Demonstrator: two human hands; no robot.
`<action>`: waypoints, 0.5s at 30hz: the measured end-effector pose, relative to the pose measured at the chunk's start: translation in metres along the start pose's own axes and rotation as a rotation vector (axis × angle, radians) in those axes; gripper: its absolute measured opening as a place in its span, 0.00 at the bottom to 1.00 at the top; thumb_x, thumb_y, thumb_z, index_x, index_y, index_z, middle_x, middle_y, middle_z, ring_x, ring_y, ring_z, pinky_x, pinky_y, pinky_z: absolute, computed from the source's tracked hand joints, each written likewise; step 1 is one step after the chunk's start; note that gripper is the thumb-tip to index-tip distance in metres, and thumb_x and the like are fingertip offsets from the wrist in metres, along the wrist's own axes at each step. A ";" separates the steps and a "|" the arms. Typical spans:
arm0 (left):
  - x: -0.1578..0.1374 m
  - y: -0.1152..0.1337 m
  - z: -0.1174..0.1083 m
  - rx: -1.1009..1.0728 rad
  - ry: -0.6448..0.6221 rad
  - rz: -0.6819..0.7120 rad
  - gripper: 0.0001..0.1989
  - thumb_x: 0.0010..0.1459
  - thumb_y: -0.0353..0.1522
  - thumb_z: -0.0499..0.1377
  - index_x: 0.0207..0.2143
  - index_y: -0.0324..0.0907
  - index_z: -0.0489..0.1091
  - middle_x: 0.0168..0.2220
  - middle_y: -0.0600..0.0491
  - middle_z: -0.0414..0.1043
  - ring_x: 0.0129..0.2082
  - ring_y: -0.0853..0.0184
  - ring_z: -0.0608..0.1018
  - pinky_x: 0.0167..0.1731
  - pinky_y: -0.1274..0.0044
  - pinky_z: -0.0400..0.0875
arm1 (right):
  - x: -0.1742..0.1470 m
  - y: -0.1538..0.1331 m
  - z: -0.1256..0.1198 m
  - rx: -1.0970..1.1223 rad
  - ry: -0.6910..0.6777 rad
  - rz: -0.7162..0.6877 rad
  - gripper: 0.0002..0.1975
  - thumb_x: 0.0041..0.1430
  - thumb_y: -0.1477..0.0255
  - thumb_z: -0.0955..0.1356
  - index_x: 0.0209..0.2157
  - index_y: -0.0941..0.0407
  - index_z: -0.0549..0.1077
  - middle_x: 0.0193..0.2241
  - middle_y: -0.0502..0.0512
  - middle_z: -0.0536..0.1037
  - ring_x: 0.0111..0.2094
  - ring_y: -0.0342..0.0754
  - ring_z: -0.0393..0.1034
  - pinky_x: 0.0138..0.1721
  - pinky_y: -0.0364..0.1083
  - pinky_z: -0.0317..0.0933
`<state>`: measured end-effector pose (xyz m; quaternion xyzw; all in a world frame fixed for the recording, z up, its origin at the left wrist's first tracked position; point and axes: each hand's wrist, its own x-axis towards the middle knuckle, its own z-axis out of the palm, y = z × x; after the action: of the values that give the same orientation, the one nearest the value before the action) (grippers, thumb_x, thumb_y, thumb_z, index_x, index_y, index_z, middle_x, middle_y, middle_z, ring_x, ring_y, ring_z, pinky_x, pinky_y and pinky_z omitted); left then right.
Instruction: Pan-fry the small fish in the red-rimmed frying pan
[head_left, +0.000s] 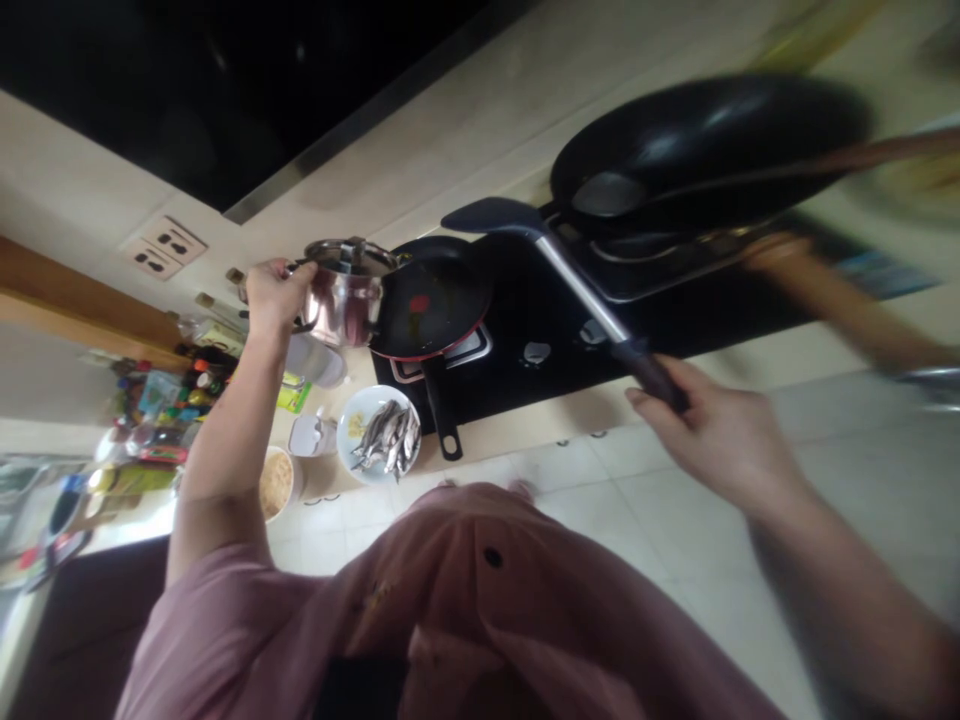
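Head camera shows a dusty pink shirt (465, 580) nearest, with pale floor tiles (660, 510) past it. On the right side, the right hand (720, 440) is wrapped around the dark handle of a spatula (581, 285); its metal shaft slants up and leftward to a broad dark blade above the stove (525, 310). On the left, a bowl (298, 480) with pale brown contents stands near the counter edge, and close by is a white plate (346, 440) with several small silvery fish (390, 435) and a little yellow heap. The handle of a black frying pan (450, 290) points back toward the shirt; the pan sits on the stove's left part, with a small red mark at its middle. Farther out, the left hand (274, 295) is closed at the near-left side of a shiny lidded pot (341, 308), which overlaps the pan's left edge in view; I cannot tell whether the pot is lifted. Bottles (199, 385) crowd the counter at left. A dark wok (712, 130), blurred, is at right. Wall sockets (165, 247) and a black hood (225, 80) lie beyond.
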<state>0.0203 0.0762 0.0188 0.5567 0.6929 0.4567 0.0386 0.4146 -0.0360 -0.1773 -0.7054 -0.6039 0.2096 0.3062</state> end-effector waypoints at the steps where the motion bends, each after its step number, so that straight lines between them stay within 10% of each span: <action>1: 0.000 -0.002 -0.004 0.010 0.012 0.005 0.13 0.47 0.34 0.66 0.19 0.40 0.65 0.18 0.57 0.56 0.19 0.74 0.58 0.18 0.79 0.49 | 0.001 0.000 0.001 0.000 -0.001 -0.004 0.38 0.51 0.54 0.61 0.55 0.63 0.75 0.19 0.55 0.69 0.20 0.53 0.62 0.28 0.50 0.58; 15: -0.052 -0.051 -0.055 -0.041 0.184 -0.086 0.21 0.49 0.38 0.65 0.18 0.44 0.54 0.17 0.60 0.49 0.18 0.76 0.55 0.20 0.77 0.45 | 0.020 0.002 0.017 -0.053 -0.109 -0.045 0.33 0.53 0.55 0.62 0.54 0.59 0.74 0.20 0.55 0.71 0.20 0.53 0.62 0.27 0.50 0.58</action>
<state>-0.0283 0.0042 -0.0071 0.4813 0.7071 0.5181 0.0057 0.4084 -0.0137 -0.1900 -0.6871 -0.6406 0.2250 0.2588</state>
